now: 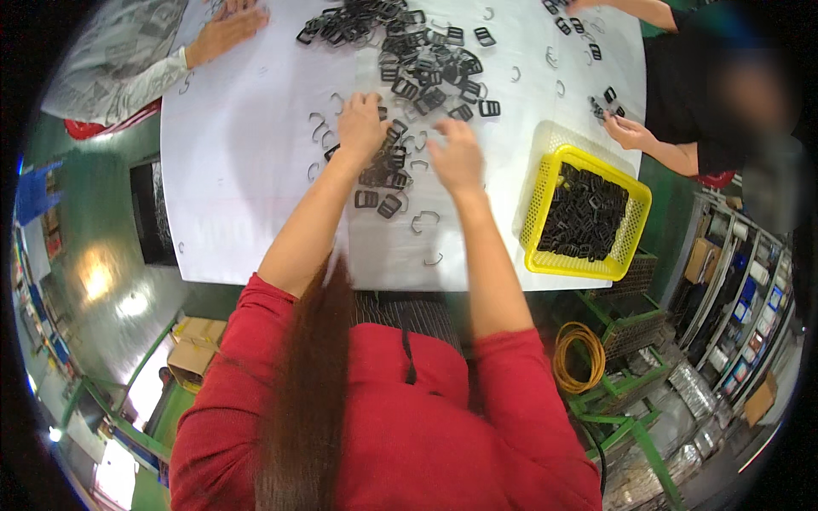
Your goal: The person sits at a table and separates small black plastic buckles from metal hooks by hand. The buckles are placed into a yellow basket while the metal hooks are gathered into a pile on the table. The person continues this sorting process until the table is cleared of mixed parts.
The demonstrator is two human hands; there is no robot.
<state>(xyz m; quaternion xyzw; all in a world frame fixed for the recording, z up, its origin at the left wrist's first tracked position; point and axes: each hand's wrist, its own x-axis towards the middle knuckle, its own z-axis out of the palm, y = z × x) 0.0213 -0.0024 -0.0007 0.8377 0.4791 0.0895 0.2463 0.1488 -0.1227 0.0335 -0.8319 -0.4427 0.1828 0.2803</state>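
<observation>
Both my hands reach over a white table (256, 213) at a small pile of black plastic slide buckles (390, 180). My left hand (362, 129) lies at the pile's far left side, fingers bent; whether anything is in them is hidden. Just right of the pile hovers my right hand (457, 157), somewhat blurred, with thumb and fingers apart and nothing visible between them. A bigger heap of black buckles (430, 72) spreads beyond my hands. Thin, curved grey strips (424, 221) lie scattered around the small pile.
A yellow perforated basket (635, 230) full of black buckles stands at the table's right edge. One co-worker's hand (226, 36) rests at the far left; another person's hand (629, 132) is by a few buckles on the right. A coiled orange hose (579, 358) hangs below the table edge.
</observation>
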